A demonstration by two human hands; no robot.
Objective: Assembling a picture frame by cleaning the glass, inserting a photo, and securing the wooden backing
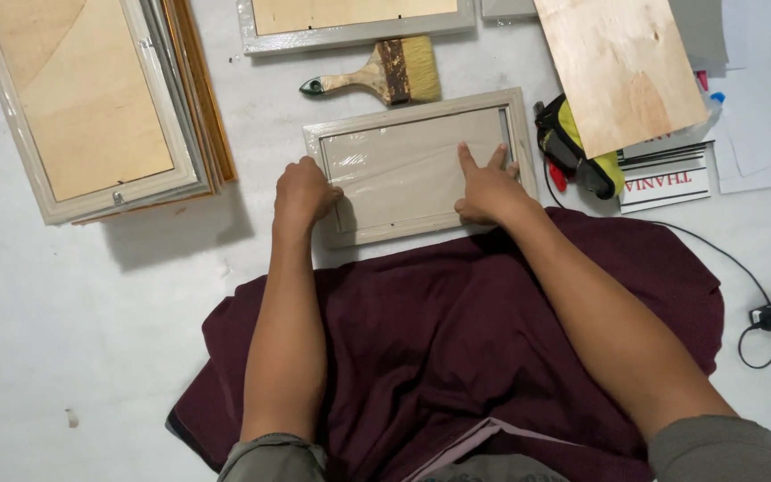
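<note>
Pressing plastic-wrapped grey frame (417,165) flat at 12 o'clock of maroon cloth (457,348), left hand (303,192) curled on its 9 o'clock edge, right hand (485,189) spread open on top; likely smoothing wrap, steady even pressure needed.

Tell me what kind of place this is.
Probably a small picture-framing workshop, worked on the floor. A stack of frames lies at upper left, a paintbrush and a plywood sheet lie nearby, and the left hand and right hand press on a plastic-wrapped frame.
</note>
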